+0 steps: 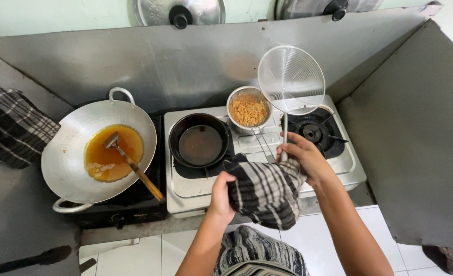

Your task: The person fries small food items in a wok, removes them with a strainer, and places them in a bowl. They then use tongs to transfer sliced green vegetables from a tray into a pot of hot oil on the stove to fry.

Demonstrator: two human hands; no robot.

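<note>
My right hand (303,156) grips the handle of a wire mesh skimmer (291,79), whose round head stands upright above the stove's right burner (313,132). My left hand (221,191) clutches a black-and-white checked cloth (264,191) that drapes between both hands and touches the skimmer handle. Just left of the skimmer sits a small metal strainer bowl (248,110) full of golden fried crumbs. A black frying pan (200,140) holding dark oil rests on the left burner of the white stove (195,186).
A big aluminium wok (73,148) with amber oil and a wooden-handled spatula (134,166) sits on a black single burner at left. Another checked cloth (9,128) lies far left. Metal splash panels (410,133) enclose the stove. Two lids (180,11) hang on the wall.
</note>
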